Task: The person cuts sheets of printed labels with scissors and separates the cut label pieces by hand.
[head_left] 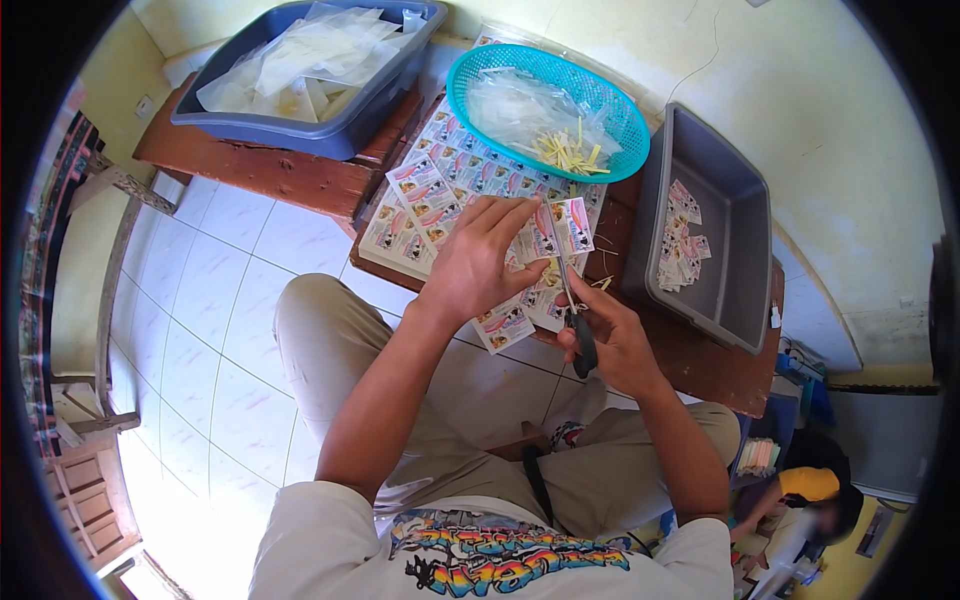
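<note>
White T-shirt (490, 550). Teal basket (633, 125): clear bags (530, 105), yellow strips (570, 152). Gray bin (730, 240): cut labels (682, 240). Blue tub (330, 142): translucent plastic (310, 55). Left hand (475, 260) pinches colour-printed label strip (573, 226) above label sheets (480, 165); right hand (622, 345) clamped on black-handled scissors (581, 347).

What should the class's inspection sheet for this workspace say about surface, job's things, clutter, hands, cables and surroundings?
Surface: table, partly covered by printed sheets.
Job's things: scissors at a label piece; cut labels in the grey bin.
Clutter: yellow strips and clear plastic in the basket.
Hands: left hand holds the label piece; right hand holds the scissors.
Cables: thin line on the wall, perhaps wire or crack; apparent wires at right.
Surroundings: floor, blue bin of translucent sheets, another person.
</note>
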Motion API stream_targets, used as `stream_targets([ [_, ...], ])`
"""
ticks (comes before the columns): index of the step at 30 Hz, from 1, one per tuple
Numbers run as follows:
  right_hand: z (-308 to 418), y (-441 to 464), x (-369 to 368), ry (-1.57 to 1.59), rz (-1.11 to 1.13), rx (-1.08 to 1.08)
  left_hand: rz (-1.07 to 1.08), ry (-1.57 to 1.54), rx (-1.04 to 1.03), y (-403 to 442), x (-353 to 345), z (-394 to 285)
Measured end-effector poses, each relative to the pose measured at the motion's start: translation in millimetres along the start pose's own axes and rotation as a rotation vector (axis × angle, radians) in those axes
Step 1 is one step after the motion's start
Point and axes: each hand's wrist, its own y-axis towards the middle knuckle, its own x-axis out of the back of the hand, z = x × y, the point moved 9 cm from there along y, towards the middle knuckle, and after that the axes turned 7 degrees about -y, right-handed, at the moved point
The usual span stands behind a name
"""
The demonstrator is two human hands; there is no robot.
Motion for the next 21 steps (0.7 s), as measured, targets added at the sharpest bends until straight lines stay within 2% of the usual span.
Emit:
stream_targets([
  [21, -2.1, 1.5, 1.1, -0.036, -0.001, 0.024, -0.003, -0.042, 0.004, -0.1, 1.1, 1.6],
])
